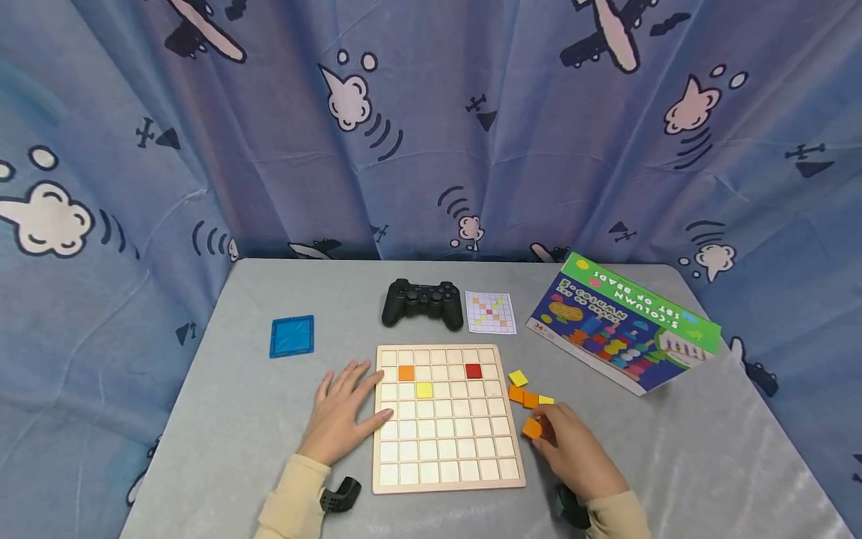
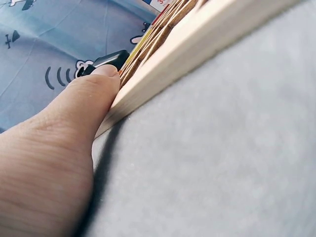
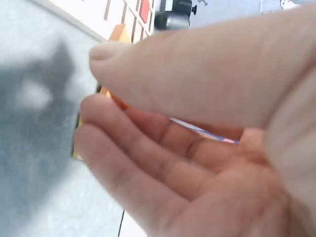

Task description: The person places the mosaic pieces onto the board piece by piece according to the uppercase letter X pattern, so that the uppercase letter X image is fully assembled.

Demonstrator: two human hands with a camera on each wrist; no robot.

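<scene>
A blue square tile [image 1: 292, 336] lies far left on the grey table [image 1: 222, 434], at about ten o'clock from the wooden board [image 1: 447, 416]. The left hand [image 1: 342, 412] lies flat at the board's nine o'clock side, fingers straight and loose, holding nothing, with the thumb [image 2: 91, 94] touching the board's edge.

On the board, only three squares are filled: an orange piece [image 1: 406, 372], a yellow piece [image 1: 424, 389] and a red piece [image 1: 474, 370]. All the other squares are bare, so I think most of the work is left.

At twelve o'clock from the board sit a black game controller [image 1: 423, 302] and a small pattern card [image 1: 491, 312].

At three o'clock, the right hand [image 1: 579, 453] pinches an orange tile [image 1: 532, 427] in its fingers, just off the board. More loose tiles [image 1: 524, 389] lie near it. A colourful box [image 1: 622, 322] rests at two o'clock.
</scene>
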